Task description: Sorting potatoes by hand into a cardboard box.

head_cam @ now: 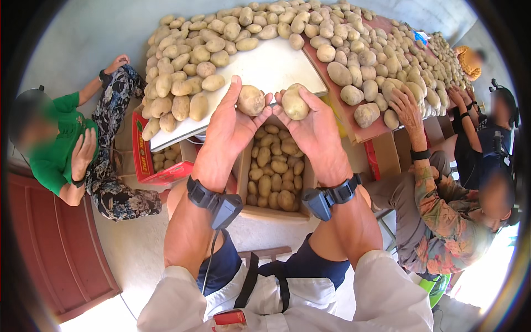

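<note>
My left hand (pixel 231 118) holds a potato (pixel 251 100) between thumb and fingers, above the near edge of a white board (pixel 269 66). A second, rounder potato (pixel 295 102) is in my right hand (pixel 317 128), thumb on its right side. Both hands are side by side, their fingertips almost meeting. Below them, a cardboard box (pixel 245 166) between my knees holds many potatoes (pixel 278 166). On the board, a heap of potatoes (pixel 180 85) curves around the left and far sides.
More potatoes (pixel 365 70) cover a reddish board (pixel 356 124) at right, where a co-worker's hand (pixel 406 108) touches them. A red apple box (pixel 143 166) with potatoes stands at left, near a person in green (pixel 68 133). Another person (pixel 477 137) sits far right. A reddish door panel (pixel 58 249) is lower left.
</note>
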The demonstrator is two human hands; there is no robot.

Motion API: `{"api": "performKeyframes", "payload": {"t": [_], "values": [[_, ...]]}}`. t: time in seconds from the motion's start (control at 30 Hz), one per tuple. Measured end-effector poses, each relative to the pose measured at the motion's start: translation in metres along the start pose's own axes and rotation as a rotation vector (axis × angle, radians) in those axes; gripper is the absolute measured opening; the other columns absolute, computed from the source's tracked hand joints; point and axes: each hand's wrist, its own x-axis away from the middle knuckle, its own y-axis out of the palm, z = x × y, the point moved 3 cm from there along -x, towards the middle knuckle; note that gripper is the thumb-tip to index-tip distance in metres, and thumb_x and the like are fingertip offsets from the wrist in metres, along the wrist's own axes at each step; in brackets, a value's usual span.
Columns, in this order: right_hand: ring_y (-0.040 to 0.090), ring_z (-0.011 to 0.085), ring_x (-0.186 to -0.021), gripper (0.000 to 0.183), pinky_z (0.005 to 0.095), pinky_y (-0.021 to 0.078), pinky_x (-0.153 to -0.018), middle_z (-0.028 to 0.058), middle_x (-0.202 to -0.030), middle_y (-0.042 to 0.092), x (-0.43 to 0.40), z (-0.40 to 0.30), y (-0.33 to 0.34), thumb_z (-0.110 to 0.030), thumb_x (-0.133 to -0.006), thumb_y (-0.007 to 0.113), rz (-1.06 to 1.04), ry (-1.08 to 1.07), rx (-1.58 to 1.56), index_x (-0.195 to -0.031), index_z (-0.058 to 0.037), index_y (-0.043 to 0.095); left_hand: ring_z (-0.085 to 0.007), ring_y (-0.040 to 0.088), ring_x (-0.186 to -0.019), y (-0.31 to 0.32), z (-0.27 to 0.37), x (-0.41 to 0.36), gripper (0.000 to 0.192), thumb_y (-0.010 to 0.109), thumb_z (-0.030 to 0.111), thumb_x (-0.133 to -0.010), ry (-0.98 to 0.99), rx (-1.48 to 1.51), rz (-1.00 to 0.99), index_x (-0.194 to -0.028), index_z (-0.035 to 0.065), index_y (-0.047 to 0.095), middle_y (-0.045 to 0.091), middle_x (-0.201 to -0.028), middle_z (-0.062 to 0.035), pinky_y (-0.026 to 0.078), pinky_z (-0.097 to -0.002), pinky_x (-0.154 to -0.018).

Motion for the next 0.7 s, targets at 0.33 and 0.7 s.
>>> {"api": "performKeyframes", "payload": {"t": [0.33,0.7], "values": [[0.062,0.0298,-0.109,0.025,0.0461,0.0541,-0.086,0.0136,-0.109,0.062,-0.004,-0.011,-0.002,-0.018,-0.101,0.058,-0.014,-0.011,0.069,-0.119,0.0000,0.055,-0.0351,0.060,-0.118,-0.009,0.009,-0.002,0.040,0.052,0.034,-0.108,0.066,-0.149,0.053,-0.136,0.0053,0.046,0.055,-0.130,-0.0164,0.052,-0.0499,-0.091],[0.061,0.0348,-0.114,0.030,0.0460,0.0535,-0.085,0.0187,-0.115,0.061,-0.006,-0.027,-0.014,-0.017,-0.102,0.058,-0.037,-0.001,0.143,-0.121,0.0049,0.053,-0.0310,0.069,-0.104,-0.020,0.018,0.000,0.039,0.058,0.029,-0.106,0.094,-0.428,-0.026,-0.135,0.0041,0.051,0.062,-0.119,-0.0147,0.061,-0.0421,-0.075]]}}
